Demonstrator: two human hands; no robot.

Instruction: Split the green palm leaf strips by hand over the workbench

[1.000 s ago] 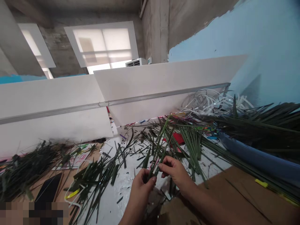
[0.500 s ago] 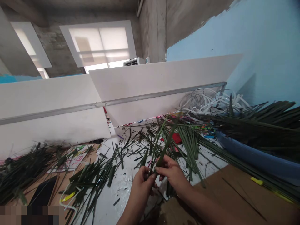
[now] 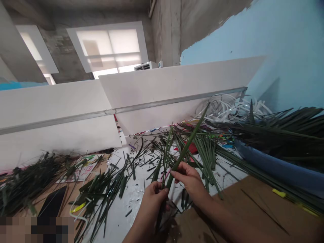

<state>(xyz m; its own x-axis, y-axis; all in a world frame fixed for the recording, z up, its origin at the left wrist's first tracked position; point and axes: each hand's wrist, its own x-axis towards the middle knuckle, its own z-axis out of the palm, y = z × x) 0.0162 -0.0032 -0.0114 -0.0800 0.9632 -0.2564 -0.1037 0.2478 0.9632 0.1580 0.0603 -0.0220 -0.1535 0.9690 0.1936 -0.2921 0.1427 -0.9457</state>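
A long green leaf strip (image 3: 189, 143) slants up and to the right from between my hands. My left hand (image 3: 155, 199) pinches its lower end, along with some thinner green stems (image 3: 166, 158) that rise beside it. Higher on the strip, my right hand (image 3: 188, 177) grips it between thumb and fingers. Part of the strip's lower end passes behind my left hand. Below and behind the hands, cut strips (image 3: 204, 157) and small leaf scraps lie scattered over the white table top (image 3: 118, 212).
On the right, a blue basin (image 3: 273, 162) overflows with long leaves. Coiled white strapping (image 3: 227, 106) sits behind it. Brown cardboard (image 3: 243, 209) lies at the near right. More leaf piles (image 3: 30, 179) and a dark phone-like slab (image 3: 54, 202) are on the left. White panels (image 3: 157, 114) stand behind.
My right hand has slid slightly up and right along the leaf strip, away from my left hand. The strip now stands out longer and more clearly. The view has shifted slightly.
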